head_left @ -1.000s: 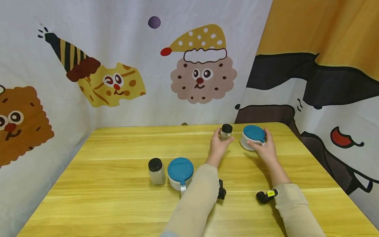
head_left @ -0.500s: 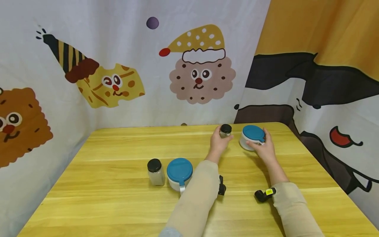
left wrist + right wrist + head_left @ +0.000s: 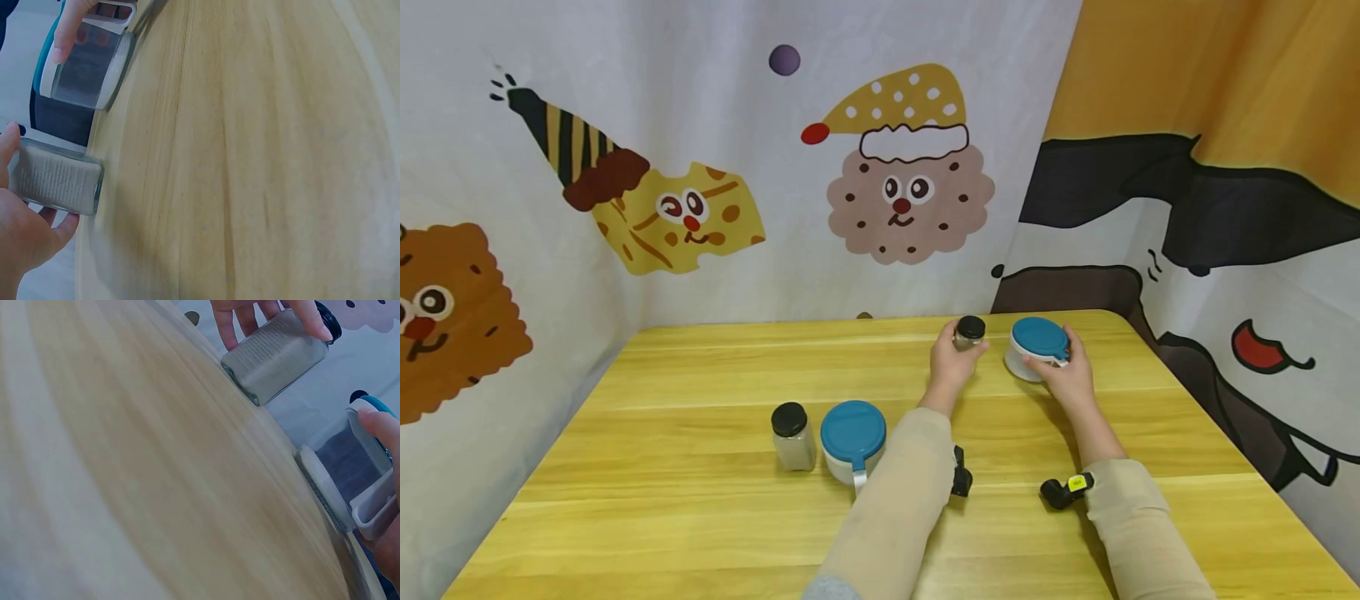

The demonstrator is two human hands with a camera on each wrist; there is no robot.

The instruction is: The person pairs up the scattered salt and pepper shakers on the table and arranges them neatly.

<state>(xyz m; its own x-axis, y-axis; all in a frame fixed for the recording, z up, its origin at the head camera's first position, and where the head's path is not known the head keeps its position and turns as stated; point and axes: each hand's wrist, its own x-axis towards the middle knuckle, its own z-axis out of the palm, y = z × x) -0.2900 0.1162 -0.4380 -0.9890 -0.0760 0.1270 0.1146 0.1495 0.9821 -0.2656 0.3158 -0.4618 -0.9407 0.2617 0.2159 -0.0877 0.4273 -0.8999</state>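
Note:
At the far side of the table, my left hand grips a square glass jar with a black lid. Pale contents show through its glass in the left wrist view, and its base is at the tabletop. To its right, my right hand holds a round clear canister by its handle side, thumb and fingers around it. That canister has a blue lid, a white handle and white contents at the bottom. A small gap separates the jar from the canister.
Nearer on the wooden table stand a second black-lidded jar and a second blue-lidded canister, side by side. My left sleeve partly covers that canister's handle. A cartoon-printed curtain hangs behind the table.
The head view has shifted very slightly. Both hands keep their hold on the jar and the canister, which stay in nearly the same places.

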